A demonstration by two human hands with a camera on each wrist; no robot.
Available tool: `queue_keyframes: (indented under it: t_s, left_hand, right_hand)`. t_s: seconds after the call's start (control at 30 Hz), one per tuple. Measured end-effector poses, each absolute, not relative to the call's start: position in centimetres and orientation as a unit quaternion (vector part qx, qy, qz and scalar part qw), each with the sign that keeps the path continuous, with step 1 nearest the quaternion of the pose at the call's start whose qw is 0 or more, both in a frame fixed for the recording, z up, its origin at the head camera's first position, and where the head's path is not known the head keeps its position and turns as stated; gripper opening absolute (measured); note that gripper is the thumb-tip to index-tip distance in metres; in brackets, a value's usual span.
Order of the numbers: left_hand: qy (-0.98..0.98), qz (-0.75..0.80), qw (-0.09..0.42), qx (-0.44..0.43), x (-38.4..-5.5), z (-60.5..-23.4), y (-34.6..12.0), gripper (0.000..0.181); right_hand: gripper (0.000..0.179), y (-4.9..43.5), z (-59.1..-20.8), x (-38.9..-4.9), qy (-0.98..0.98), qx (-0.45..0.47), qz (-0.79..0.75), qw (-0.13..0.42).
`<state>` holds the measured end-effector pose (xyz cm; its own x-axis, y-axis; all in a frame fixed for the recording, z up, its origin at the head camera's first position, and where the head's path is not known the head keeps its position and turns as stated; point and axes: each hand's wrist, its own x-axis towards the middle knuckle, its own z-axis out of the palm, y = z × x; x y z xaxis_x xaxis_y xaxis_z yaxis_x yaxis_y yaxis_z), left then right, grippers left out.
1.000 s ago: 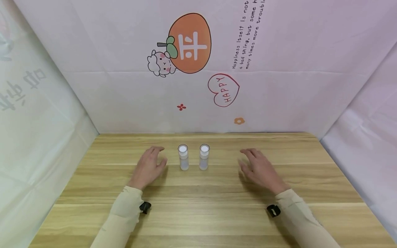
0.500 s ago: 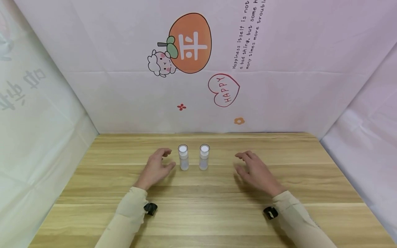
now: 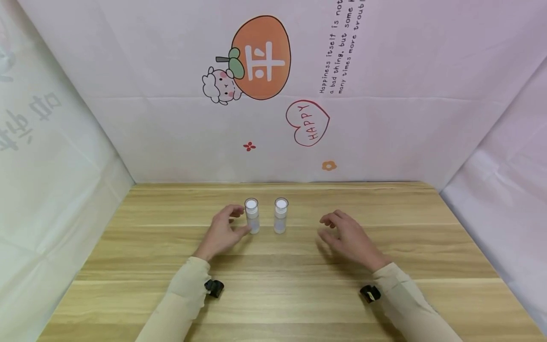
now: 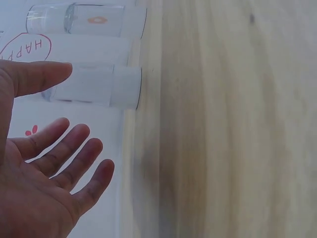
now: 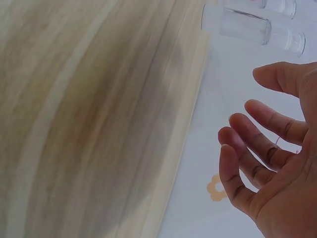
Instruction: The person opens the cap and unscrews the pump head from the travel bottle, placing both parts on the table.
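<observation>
Two clear, slim cylinders with white bases stand upright side by side near the middle of the table, a left cylinder (image 3: pixel 253 219) and a right cylinder (image 3: pixel 280 219). My left hand (image 3: pixel 223 232) is right at the left cylinder, thumb and fingers spread apart around its left side. In the left wrist view the thumb (image 4: pixel 47 77) overlaps that cylinder (image 4: pixel 89 85), and the palm holds nothing. Farther off, to the right of both, my right hand (image 3: pixel 347 237) hovers over the table with loosely bent fingers and nothing in it, as the right wrist view also shows.
The wood-grain table (image 3: pixel 273 294) ends at a white printed cloth (image 3: pixel 179 142) hung behind it, with more cloth at both sides. A black wrist device (image 3: pixel 214 288) sits on the left sleeve, another black device (image 3: pixel 370 293) on the right.
My left hand has moved right, up to the left cylinder. My right hand has shifted slightly left toward the cylinders. Both cylinders stay where they were.
</observation>
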<state>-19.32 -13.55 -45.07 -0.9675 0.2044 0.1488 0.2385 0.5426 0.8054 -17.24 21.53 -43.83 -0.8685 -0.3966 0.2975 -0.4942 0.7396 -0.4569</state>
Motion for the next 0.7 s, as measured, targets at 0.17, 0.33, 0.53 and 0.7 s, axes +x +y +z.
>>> queue_keyframes:
  t_s: [0.17,0.33,0.53,0.7]
  left_hand:
    - [-0.871,-0.477,0.019,-0.118,-19.4,-45.3,-13.0,0.056]
    - [-0.864,-0.490,0.027,-0.113,-19.6,-45.5,-12.5,0.056]
    - [-0.848,-0.520,0.030,-0.102,-19.6,-45.7,-12.0,0.052]
    - [-0.832,-0.547,0.027,-0.092,-19.7,-45.9,-11.6,0.050]
  right_hand:
    - [0.027,21.3,-43.6,-17.1,-0.927,0.235,0.283,0.077]
    - [0.027,20.8,-43.3,-17.0,-0.924,0.236,0.292,0.072]
    - [0.028,20.3,-43.1,-16.9,-0.923,0.235,0.299,0.063]
    - [0.029,20.1,-43.0,-16.8,-0.920,0.238,0.306,0.058]
